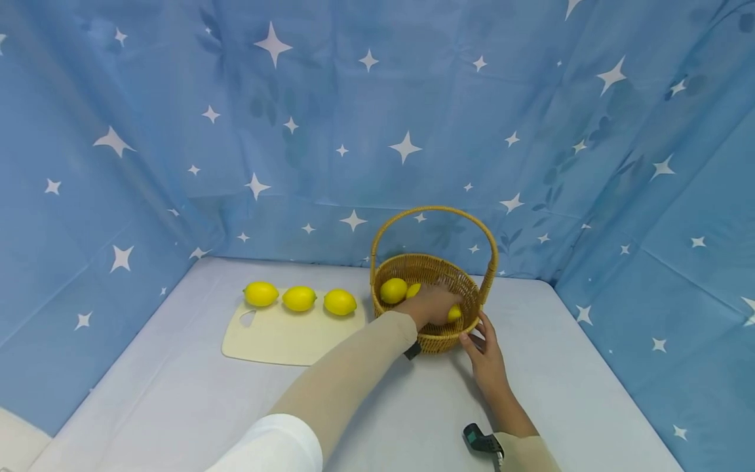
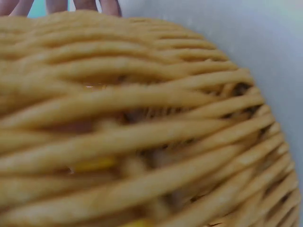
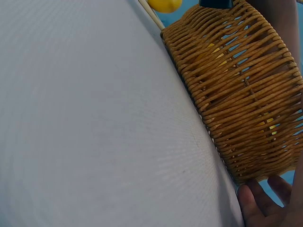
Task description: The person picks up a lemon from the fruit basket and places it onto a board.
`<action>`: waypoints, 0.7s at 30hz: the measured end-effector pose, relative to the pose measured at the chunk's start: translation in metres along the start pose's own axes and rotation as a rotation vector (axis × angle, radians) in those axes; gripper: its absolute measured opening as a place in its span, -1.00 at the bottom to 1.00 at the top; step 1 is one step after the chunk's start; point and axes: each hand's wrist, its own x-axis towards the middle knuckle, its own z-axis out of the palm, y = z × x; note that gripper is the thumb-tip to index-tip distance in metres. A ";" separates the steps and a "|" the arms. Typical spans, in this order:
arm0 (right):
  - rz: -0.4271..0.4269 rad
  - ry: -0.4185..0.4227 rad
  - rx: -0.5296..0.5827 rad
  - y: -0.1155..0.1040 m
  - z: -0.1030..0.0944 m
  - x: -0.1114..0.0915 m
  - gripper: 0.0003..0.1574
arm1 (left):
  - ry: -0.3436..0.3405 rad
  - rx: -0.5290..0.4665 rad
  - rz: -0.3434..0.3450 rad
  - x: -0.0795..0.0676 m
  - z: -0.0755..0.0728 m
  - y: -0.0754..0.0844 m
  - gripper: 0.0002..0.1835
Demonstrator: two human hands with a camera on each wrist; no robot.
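A woven basket [image 1: 436,342] with a tall arched handle stands at the back right of the table, several yellow lemons [image 1: 393,290] inside. My left hand [image 1: 433,305] reaches down into it from above. Its fingers lie over a lemon [image 1: 453,313] at the right side of the basket; their undersides are hidden, and I cannot tell whether they grip it. Outside, my right hand [image 1: 488,360] holds the basket's front right side, thumb on the front wall and fingers round the side. In the right wrist view, those fingertips [image 3: 251,196] meet the weave [image 3: 246,94].
A cream cutting board [image 1: 283,337] lies left of the basket. Three lemons [image 1: 299,298] form a row along its back edge. Behind the white table [image 1: 177,393] hangs a blue star-patterned curtain [image 1: 307,164], which also runs along both sides.
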 end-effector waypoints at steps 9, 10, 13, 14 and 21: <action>0.024 -0.020 0.008 -0.034 -0.004 -0.012 -0.08 | 0.015 -0.018 0.079 -0.004 0.002 0.000 -0.51; 0.026 -0.020 0.007 -0.034 -0.004 -0.011 -0.08 | 0.022 -0.022 0.089 -0.004 0.002 0.000 -0.53; 0.030 -0.021 0.012 -0.025 -0.003 -0.008 -0.07 | 0.040 -0.026 0.114 -0.006 0.001 0.000 -0.58; 0.034 -0.022 0.015 -0.021 -0.003 -0.006 -0.07 | 0.047 -0.021 0.121 -0.008 0.001 0.001 -0.58; 0.018 -0.002 -0.025 -0.001 -0.001 0.001 -0.03 | 0.122 0.049 0.174 -0.020 -0.010 0.005 -0.56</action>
